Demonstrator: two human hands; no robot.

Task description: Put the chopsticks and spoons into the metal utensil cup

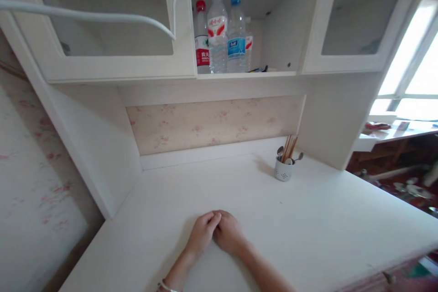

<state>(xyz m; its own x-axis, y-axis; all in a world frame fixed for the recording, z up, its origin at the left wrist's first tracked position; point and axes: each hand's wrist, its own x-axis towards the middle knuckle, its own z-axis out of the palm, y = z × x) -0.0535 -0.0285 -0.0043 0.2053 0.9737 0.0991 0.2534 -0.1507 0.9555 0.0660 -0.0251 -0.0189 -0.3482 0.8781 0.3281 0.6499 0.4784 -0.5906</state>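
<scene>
From my end, I see my left hand (201,232) and right hand (230,232) clasped on the desk (164,200), six o'clock in view, fingers curled closed against each other; I can't tell whether they hide anything. The cup (283,173) of chopsticks (289,147) and spoons (280,151) stands between one and two o'clock from them; bottles (218,48) stand above, at twelve.

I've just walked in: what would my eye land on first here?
Probably the left hand and right hand, clasped together on the white desktop at the bottom centre. Next come the red-, white- and blue-capped plastic bottles in the open cupboard compartment above. Then the perforated cup of chopsticks and spoons, toward the desktop's back right.
</scene>
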